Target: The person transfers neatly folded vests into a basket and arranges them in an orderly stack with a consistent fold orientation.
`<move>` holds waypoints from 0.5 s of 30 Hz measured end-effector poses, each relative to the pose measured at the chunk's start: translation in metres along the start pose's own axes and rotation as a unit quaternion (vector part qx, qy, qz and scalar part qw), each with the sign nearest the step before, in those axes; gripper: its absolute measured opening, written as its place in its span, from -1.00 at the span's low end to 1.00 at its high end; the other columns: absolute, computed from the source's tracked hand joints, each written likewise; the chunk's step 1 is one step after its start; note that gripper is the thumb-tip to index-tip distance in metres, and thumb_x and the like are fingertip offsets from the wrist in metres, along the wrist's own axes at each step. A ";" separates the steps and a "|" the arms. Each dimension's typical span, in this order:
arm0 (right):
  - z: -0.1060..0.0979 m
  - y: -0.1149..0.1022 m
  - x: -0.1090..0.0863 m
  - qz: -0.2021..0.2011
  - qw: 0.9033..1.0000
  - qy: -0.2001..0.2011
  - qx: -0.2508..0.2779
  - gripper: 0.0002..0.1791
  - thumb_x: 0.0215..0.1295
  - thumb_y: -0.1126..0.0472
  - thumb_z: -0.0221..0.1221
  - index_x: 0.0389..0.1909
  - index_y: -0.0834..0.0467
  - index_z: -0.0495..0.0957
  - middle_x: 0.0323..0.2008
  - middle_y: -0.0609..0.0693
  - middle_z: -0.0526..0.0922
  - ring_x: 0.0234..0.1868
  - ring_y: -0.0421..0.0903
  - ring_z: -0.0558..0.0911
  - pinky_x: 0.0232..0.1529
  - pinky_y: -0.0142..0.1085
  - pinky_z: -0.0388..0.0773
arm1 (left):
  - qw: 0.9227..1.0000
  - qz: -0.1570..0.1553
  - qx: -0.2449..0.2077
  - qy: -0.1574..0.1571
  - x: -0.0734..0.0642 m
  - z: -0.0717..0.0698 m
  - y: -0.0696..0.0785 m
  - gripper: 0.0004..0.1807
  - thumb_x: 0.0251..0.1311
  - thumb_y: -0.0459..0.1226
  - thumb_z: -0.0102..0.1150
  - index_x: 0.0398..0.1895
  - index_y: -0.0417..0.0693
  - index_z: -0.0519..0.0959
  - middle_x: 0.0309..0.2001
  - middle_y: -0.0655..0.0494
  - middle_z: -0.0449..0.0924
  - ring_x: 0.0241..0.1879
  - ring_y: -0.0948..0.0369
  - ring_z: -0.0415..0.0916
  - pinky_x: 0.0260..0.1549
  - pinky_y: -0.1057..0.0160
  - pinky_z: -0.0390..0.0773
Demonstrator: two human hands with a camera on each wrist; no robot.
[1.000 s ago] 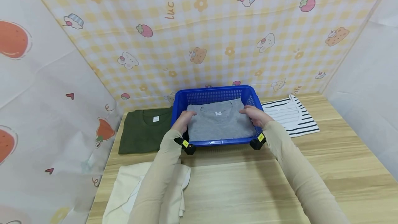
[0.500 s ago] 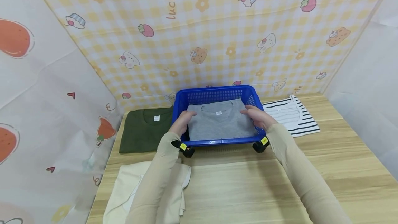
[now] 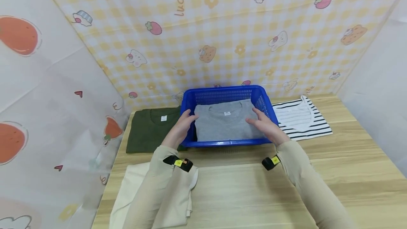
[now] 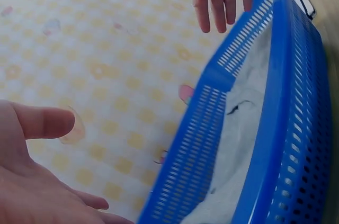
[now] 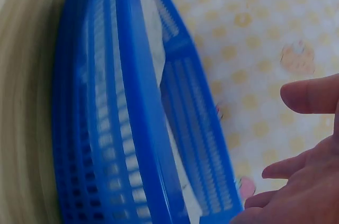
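- Two hands flank the blue basket [image 3: 229, 143] at the middle of the head view: the left hand [image 3: 180, 129] by its left side, the right hand [image 3: 266, 125] by its right.
- Both have fingers extended and thumbs held away from them, gripping nothing.
- Inside the basket lies the folded grey shirt [image 3: 227, 126], its white label near the neckline.
- Left of the basket, a folded dark green shirt [image 3: 144, 133] lies on the wood-grained counter [image 3: 232, 190].
- Right of the basket lies a striped shirt [image 3: 295, 117], white with dark lines.
- At lower left, a cream garment [image 3: 174, 204] is partly hidden by the left sleeve [image 3: 147, 200].
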State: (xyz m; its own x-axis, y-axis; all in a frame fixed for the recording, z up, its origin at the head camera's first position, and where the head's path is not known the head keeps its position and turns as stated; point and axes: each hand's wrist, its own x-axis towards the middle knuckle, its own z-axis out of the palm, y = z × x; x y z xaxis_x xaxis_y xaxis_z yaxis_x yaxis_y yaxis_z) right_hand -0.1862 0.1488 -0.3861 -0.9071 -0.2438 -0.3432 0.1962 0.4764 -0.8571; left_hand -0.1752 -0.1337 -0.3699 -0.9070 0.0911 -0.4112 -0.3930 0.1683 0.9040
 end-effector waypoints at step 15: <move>0.058 0.000 -0.068 -0.106 0.984 -0.069 0.123 -0.28 0.34 0.16 -0.04 0.37 0.31 -0.15 0.37 0.30 -0.09 0.36 0.20 -0.05 0.29 0.06 -0.06 | 0.998 0.029 0.063 -0.009 -0.069 -0.039 -0.027 -0.18 0.33 -0.17 -0.15 0.40 -0.07 -0.45 0.41 -0.07 -0.58 0.36 -0.07 -0.58 0.27 -0.16 -0.28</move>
State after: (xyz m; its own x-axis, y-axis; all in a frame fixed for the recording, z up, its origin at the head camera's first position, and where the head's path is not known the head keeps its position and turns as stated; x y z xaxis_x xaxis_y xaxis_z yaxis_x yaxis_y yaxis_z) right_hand -0.1029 0.1165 -0.3852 -0.8815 -0.4360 -0.1812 0.1078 0.1878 -0.9763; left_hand -0.1080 -0.1829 -0.3619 -0.9243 0.1215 -0.3618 -0.3170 0.2836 0.9050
